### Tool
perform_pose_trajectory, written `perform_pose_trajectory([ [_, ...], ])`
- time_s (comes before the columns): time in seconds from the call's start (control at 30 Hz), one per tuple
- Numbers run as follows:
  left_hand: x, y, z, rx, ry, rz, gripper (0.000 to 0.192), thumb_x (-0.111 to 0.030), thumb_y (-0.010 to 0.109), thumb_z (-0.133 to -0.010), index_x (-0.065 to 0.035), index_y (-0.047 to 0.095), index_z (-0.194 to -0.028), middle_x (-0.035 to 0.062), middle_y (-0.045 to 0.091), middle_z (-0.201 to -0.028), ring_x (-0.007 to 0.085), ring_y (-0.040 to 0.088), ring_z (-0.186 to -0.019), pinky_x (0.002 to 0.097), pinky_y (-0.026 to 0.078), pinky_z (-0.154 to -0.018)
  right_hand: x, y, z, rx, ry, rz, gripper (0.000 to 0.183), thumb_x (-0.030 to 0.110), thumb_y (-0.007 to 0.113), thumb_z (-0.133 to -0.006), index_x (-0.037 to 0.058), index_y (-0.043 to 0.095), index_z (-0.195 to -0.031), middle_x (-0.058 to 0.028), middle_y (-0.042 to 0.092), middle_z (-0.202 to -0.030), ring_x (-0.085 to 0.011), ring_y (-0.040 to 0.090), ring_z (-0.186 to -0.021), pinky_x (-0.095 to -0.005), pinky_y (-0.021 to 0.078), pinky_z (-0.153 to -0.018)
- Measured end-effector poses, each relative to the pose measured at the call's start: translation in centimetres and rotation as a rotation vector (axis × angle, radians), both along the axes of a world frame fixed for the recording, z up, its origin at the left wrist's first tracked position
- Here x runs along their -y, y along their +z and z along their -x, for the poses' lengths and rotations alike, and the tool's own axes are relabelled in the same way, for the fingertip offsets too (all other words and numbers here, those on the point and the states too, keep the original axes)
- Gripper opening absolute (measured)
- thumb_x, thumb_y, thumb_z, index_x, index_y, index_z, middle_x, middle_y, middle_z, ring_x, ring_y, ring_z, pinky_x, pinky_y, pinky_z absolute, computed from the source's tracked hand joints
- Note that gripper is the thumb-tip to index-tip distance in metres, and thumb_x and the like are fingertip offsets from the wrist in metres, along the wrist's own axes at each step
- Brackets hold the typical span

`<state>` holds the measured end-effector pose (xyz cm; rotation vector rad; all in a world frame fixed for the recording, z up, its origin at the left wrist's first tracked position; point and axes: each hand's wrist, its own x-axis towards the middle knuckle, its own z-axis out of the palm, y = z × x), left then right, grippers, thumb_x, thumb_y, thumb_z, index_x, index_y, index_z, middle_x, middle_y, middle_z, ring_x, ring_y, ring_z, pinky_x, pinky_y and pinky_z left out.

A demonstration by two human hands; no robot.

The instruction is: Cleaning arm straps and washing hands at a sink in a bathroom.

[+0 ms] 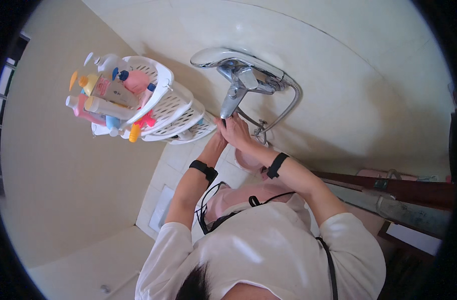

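Observation:
A chrome wall-mounted shower mixer tap (pixel 232 93) has its spout pointing down towards my hands. My right hand (pixel 236 129) is bent at the spout's tip, with a small dark thing beside its fingers. Close against it, my left hand (pixel 220 138) is partly covered, and its fingers are hard to make out. Whether either hand grips something is unclear. A chrome handset (pixel 217 58) rests above the mixer, and its metal hose (pixel 297 98) loops down on the right.
Left of the tap stands a white tiered plastic basket rack (pixel 164 78) crowded with pump bottles (pixel 136 80). A pink basin (pixel 247 159) lies below my right forearm. On the floor at left is a pale rectangular fixture (pixel 161 208). A dark red wooden edge (pixel 412 191) runs along the right.

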<state>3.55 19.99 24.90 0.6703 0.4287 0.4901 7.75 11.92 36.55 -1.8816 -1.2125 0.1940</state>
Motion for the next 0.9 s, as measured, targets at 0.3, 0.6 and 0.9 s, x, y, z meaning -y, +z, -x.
perform_pose_trajectory([
  [0.3, 0.6, 5.4, -0.2, -0.403, 0.083, 0.160, 0.037, -0.036, 0.035, -0.082, -0.0021, 0.046, -0.091, 0.0086, 0.053, -0.084, 0.0201, 0.053, -0.074, 0.0336, 0.045, -0.065, -4.0, -7.6, -2.5, 0.018, -0.098, 0.117, 0.020, 0.017, 0.051, -0.064, -0.0028, 0.051, -0.069, -0.0213, 0.053, -0.068, -0.0349, 0.053, -0.066, -0.0422, 0.0434, -0.059],
  [0.6, -0.1, 4.5, 2.4, -0.420, 0.185, -0.074, 0.015, -0.010, 0.047, -0.078, -0.0040, 0.045, -0.092, 0.0056, 0.053, -0.081, 0.0145, 0.052, -0.072, 0.0270, 0.044, -0.061, -2.3, -6.7, -3.0, -0.554, -0.187, 0.461, 0.050, 0.041, 0.054, -0.069, -0.0070, 0.049, -0.081, -0.0207, 0.054, -0.077, -0.0300, 0.056, -0.069, -0.0372, 0.0454, -0.061],
  [0.9, 0.5, 3.4, 2.6, -0.408, 0.221, -0.154, 0.014, -0.005, 0.047, -0.078, -0.0031, 0.043, -0.091, 0.0066, 0.052, -0.076, 0.0138, 0.051, -0.066, 0.0246, 0.043, -0.056, 0.0, -6.7, -3.2, -1.210, -0.235, 0.410, 0.046, 0.033, 0.052, -0.075, -0.0024, 0.037, -0.102, -0.0179, 0.040, -0.103, -0.0327, 0.046, -0.087, -0.0491, 0.0439, -0.064],
])
